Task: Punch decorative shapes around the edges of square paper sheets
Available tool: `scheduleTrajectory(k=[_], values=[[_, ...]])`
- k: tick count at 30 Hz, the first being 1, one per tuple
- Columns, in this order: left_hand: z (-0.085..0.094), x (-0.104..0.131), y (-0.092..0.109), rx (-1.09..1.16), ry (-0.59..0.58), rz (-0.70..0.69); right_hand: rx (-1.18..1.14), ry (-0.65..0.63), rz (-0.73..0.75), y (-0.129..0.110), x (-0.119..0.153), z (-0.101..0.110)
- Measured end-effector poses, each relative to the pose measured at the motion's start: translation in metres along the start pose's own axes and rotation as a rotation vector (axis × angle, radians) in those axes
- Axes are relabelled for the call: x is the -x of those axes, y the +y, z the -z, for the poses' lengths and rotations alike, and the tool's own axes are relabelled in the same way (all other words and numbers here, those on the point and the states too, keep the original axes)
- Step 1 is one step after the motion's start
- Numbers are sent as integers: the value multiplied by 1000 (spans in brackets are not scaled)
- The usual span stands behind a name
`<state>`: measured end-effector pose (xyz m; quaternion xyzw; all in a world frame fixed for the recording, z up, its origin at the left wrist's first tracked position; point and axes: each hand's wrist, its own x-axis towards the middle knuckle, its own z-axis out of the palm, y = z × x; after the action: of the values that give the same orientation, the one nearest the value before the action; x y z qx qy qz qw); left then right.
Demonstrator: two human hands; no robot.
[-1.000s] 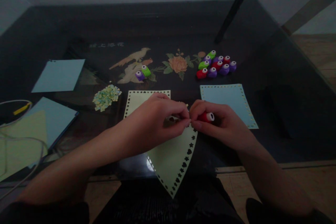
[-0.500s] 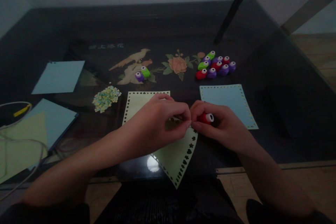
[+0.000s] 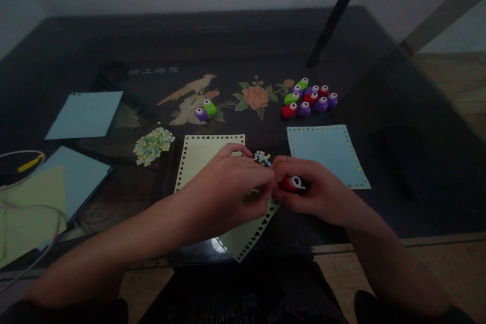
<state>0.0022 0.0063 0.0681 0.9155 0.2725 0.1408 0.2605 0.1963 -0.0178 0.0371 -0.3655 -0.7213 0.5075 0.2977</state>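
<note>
My right hand (image 3: 315,185) is closed round a red craft punch (image 3: 290,184) with a white end. Pinched at its edge by my left hand (image 3: 239,187) is a pale yellow-green sheet of paper (image 3: 205,154), whose borders show rows of small punched shapes. The sheet's near corner points down over the table's front edge. Both hands meet at the sheet's right edge, and the fingertips hide the spot where punch and paper meet. Behind the fingers lies a small heap of paper cut-outs (image 3: 261,158).
A blue sheet with a punched border (image 3: 322,154) lies to the right. Several coloured punches (image 3: 311,98) cluster behind it, and two more punches (image 3: 205,110) stand near the middle. A confetti pile (image 3: 154,146), blue paper (image 3: 85,114) and a cable (image 3: 32,207) are on the left.
The sheet's near corner has shifted left and slightly up. My hands have moved a little down, and the small heap of cut-outs behind them now shows.
</note>
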Motion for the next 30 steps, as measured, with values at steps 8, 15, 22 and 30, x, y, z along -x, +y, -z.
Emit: scheduleTrajectory(k=[8, 15, 22, 30], values=[[3, 2, -5, -42, 63, 35, -6, 109, -109, -1, -2, 3], [15, 2, -14, -82, 6, 44, 309, 302, -182, 26, -9, 10], [20, 10, -18, -152, -96, -17, 552, 102, -235, 45, -13, 2], [19, 7, -9, -166, -298, -24, 674, 215, -251, 45, -14, -2]])
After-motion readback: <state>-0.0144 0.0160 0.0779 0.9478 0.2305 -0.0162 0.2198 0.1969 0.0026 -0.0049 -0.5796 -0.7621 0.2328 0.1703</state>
